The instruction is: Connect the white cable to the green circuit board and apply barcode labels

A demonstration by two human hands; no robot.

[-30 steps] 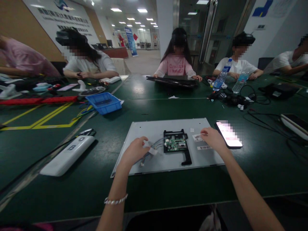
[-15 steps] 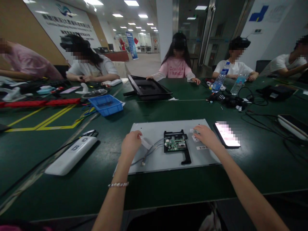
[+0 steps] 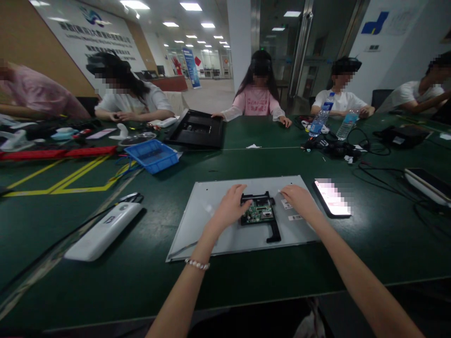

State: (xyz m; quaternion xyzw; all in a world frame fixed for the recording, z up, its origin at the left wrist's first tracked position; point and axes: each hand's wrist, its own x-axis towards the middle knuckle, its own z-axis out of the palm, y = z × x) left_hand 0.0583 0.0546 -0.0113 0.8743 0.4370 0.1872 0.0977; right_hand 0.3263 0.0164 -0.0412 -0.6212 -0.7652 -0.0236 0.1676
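A flat grey display panel [image 3: 192,220] lies on the table in front of me, and on it sits a black plastic bracket [image 3: 273,230] with a green circuit board [image 3: 261,213]. My left hand [image 3: 229,206] is over the bracket's left side, fingers stretched and thumb apart, holding nothing visible. At the panel's upper right, the fingertips of my right hand [image 3: 299,199] are pinched together beside white printed labels [image 3: 295,218]. A small pale bit shows at those fingertips, too small to name. Part of a grey cable [image 3: 185,250] runs under my left wrist.
A lit phone [image 3: 331,197] lies right of the panel, and a white power bank [image 3: 105,232] with a cable lies left. Farther off are a blue basket [image 3: 153,157], a black monitor housing [image 3: 197,129] touched by a person opposite, and two water bottles [image 3: 322,115].
My left hand has moved right, from the pale strip and cables to the bracket, and its fingers have spread. My right hand stays near the labels. The person opposite has shifted the black housing left.
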